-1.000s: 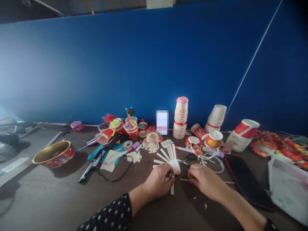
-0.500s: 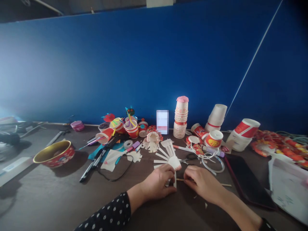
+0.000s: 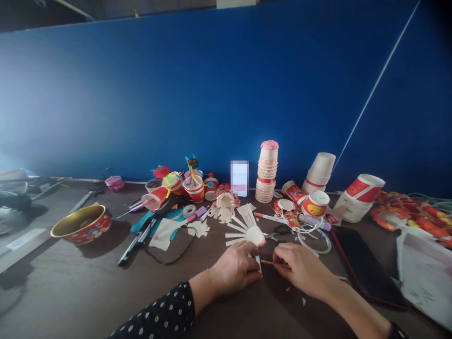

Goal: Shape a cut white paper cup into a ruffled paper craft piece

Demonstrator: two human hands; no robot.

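A white paper cup cut into splayed strips (image 3: 254, 235) lies flat near the front middle of the table. Fingers of my left hand (image 3: 236, 267) are closed on one of its strips, at the side nearest me; the fingertips partly cover that strip. Just to the right, my right hand (image 3: 302, 267) pinches a thin wooden stick (image 3: 267, 262). The stick's tip points left, a small gap short of the strip, and its other end shows beyond my wrist. Scissors (image 3: 278, 233) lie behind my right hand.
Paper cups stand in a tall stack (image 3: 266, 174) at the back. A red and gold bowl (image 3: 83, 228) sits at left, near black pens (image 3: 136, 245). At right lie a dark tablet (image 3: 367, 268) and a white cable (image 3: 326, 245). Paper scraps (image 3: 303, 301) litter the front.
My right hand has drawn slightly right with the stick, widening the gap to the strip. My left hand keeps its grip on the cut cup. The view has shifted a little.
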